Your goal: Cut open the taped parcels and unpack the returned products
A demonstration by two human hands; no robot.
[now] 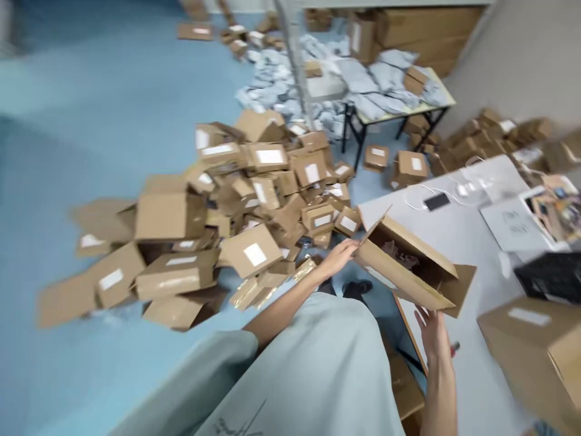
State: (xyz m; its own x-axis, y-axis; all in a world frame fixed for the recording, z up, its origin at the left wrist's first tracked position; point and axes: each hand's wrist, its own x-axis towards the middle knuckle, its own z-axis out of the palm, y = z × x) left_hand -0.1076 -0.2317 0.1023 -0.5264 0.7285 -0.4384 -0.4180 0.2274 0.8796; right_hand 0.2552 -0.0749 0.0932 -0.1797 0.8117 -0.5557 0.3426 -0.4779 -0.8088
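An open cardboard box (403, 275) is tilted over the near side of the white table, its flaps spread at both ends. Crumpled, pale reddish material (399, 254) shows inside it; what this is I cannot make out. My left hand (340, 258) grips the box at its left end, fingers along the edge. At the lower right corner my right hand (432, 333) holds the box from beneath, part of its fingers hidden by the cardboard. A small red and dark object (454, 348) lies on the table beside my right wrist.
A large pile of cardboard boxes (254, 251) covers the floor to the left. On the white table (481, 339) are a phone (436, 201), cables, a black crate (551, 277) and a big carton (526, 345). Grey parcels (385, 75) lie on a farther table.
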